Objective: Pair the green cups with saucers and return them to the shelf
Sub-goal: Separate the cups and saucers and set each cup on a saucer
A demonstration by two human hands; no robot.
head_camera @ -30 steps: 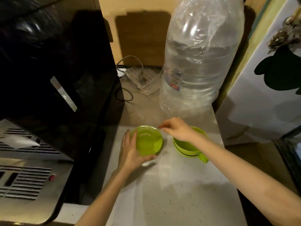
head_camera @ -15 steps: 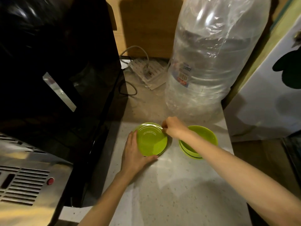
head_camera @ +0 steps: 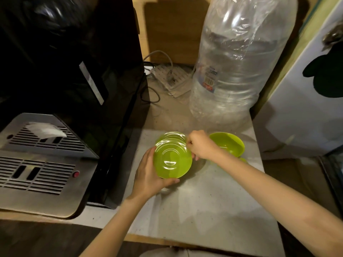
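A green saucer (head_camera: 172, 160) is lifted off the counter and tilted toward me. My left hand (head_camera: 148, 173) cups it from below and the left, and my right hand (head_camera: 201, 145) pinches its right rim. Behind it a second green saucer (head_camera: 173, 135) lies on the counter, partly hidden by the lifted one. To the right, green cups (head_camera: 228, 145) sit stacked, with a handle showing low on their right side behind my right forearm.
A black appliance (head_camera: 83, 71) with a steel vented tray (head_camera: 37, 164) fills the left. A big clear water bottle (head_camera: 235, 67) stands behind the cups. A power strip with cables (head_camera: 170, 78) lies at the back. A white fridge (head_camera: 306, 112) is on the right.
The top saucer has come up off the stack and toward me, held by both hands, which uncovers another saucer beneath. The camera has moved closer.
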